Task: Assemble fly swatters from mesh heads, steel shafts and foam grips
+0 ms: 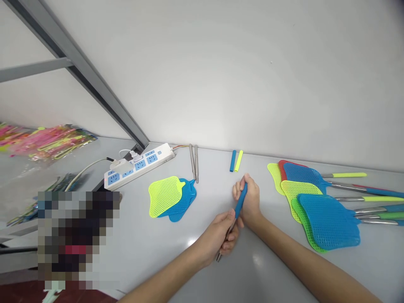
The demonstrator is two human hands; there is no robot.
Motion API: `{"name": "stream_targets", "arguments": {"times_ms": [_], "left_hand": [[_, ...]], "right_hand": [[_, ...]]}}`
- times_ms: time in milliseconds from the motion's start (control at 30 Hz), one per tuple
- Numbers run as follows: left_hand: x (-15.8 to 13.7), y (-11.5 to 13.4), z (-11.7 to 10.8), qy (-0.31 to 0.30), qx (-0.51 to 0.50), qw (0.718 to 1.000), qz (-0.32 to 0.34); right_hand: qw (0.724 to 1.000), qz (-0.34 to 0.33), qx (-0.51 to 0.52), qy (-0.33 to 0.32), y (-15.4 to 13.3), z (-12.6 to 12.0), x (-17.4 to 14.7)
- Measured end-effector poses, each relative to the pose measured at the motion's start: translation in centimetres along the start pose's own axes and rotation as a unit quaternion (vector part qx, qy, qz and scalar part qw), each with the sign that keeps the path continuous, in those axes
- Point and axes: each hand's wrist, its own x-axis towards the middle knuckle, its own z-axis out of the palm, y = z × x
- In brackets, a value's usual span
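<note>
My left hand (221, 235) is wrapped round a metal rod (219, 256), whose bare end pokes out below the fist. A blue grip sleeve (241, 199) covers the rod's upper part. Around that sleeve my right hand (249, 200) is closed, thumb near its top end. Behind the hands lie a loose blue sleeve (233, 161) and a loose yellow sleeve (239, 161), side by side. To the left, a yellow fly swatter head (166, 195) overlaps blue swatter heads (181, 208). Two metal rods (196, 164) lie just beyond them.
At the right, several assembled fly swatters (330, 221) are piled with handles pointing right. A white power strip (139, 166) with plugs sits at the left, near a grey metal frame post (104, 88). Bagged colourful items (53, 141) lie farther left. A wall (240, 75) rises behind the table.
</note>
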Motion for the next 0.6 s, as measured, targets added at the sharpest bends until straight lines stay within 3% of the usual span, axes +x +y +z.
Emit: {"name": "stream_targets", "arguments": {"times_ms": [600], "left_hand": [[0.1, -0.2, -0.3, 0.019, 0.033, 0.999, 0.027]], "right_hand": [[0.999, -0.027, 0.020, 0.011, -0.3, -0.6, 1.7]]}}
